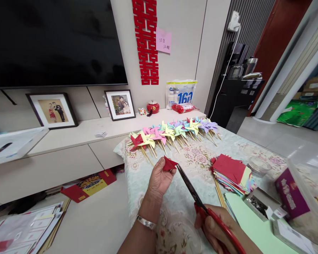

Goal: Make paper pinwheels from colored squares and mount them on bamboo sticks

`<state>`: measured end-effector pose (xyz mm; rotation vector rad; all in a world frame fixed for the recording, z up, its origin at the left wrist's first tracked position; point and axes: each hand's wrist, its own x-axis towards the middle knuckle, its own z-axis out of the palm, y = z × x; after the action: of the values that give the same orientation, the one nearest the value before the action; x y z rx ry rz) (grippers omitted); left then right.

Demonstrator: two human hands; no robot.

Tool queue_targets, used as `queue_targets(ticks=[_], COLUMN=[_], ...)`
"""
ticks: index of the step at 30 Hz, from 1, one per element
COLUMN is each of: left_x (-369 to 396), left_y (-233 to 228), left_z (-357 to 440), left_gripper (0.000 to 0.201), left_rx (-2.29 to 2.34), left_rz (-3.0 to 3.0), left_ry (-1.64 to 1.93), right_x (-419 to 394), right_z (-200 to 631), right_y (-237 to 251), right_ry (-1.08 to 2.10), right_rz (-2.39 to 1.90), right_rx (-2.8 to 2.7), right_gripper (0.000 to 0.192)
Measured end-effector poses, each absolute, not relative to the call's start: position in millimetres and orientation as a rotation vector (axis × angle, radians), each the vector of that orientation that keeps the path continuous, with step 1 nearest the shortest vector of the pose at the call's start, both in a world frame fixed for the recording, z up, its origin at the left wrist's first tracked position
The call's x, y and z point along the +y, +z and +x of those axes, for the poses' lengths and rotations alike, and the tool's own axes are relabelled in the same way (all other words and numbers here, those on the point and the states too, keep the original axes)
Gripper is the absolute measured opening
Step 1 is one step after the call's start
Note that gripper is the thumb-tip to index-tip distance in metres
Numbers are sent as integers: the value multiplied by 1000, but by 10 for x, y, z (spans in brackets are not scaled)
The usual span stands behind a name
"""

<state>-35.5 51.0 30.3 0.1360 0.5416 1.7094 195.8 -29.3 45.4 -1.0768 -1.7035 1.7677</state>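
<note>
My left hand [159,178] pinches a folded red paper square [169,164] above the flowered table cloth [198,158]. My right hand [217,229] grips red-handled scissors [198,201], whose dark blade tips meet the edge of the red paper. A stack of coloured paper squares [231,173], red on top, lies just to the right. Beyond them a row of finished paper pinwheels [172,134] on wooden sticks runs along the far edge of the table.
Loose wooden sticks [219,193], a green sheet [251,222], an open box of small pins [262,204], a purple box [290,195] and a clear plastic tub [310,183] sit at the right. A low cabinet [69,148] with framed photos stands behind; papers lie on the floor at the left.
</note>
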Motion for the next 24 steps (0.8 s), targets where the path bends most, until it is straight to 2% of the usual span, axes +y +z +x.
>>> queue_targets(ticks=[8, 14, 24], left_x=[532, 525, 499], left_y=[293, 312, 352], left_z=[-373, -366, -334], left_gripper=[11, 11, 17], left_rx=[572, 581, 540], left_rz=[95, 80, 101], left_ry=[1748, 1756, 1743], right_x=[-334, -305, -305], right_z=[1924, 1860, 1846], right_y=[687, 699, 681], right_ry=[1705, 1781, 1772], right_rz=[-1296, -1151, -1183], right_rx=[-1809, -1751, -1779], right_gripper=[81, 68, 72])
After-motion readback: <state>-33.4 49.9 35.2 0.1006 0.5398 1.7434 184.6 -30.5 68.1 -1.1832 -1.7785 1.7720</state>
